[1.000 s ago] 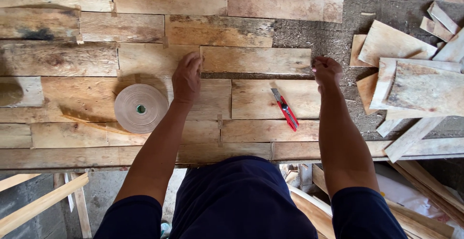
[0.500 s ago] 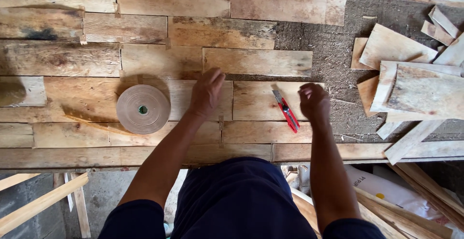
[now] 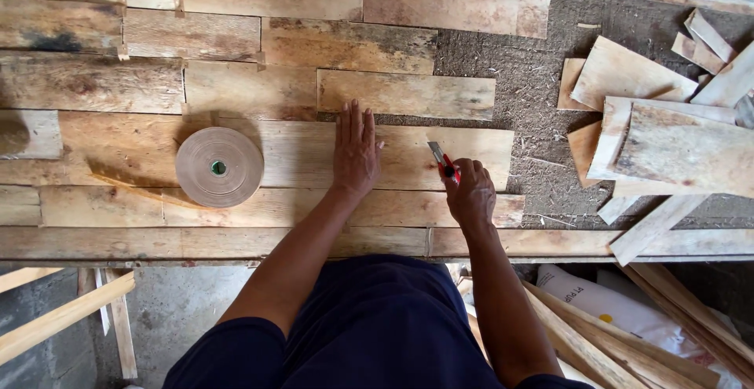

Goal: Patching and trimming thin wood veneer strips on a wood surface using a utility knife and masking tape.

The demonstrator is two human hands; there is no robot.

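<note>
Your left hand lies flat on the wood veneer sheet, fingers straight and close together, thumb a little apart. Your right hand closes its fingers around the red utility knife, and the blade points away from you, its tip on or just above the same sheet; I cannot tell if it touches. The sheet is in the middle of the patchwork of veneer pieces on the work board, just right of the roll of brown paper tape. For a good cut, I think you should press the sheet firmly with the flat hand, keep that hand beside the cutting line and never in front of the blade, and hold the knife low and steady. The loose veneer offcuts lie well apart on the right.
</note>
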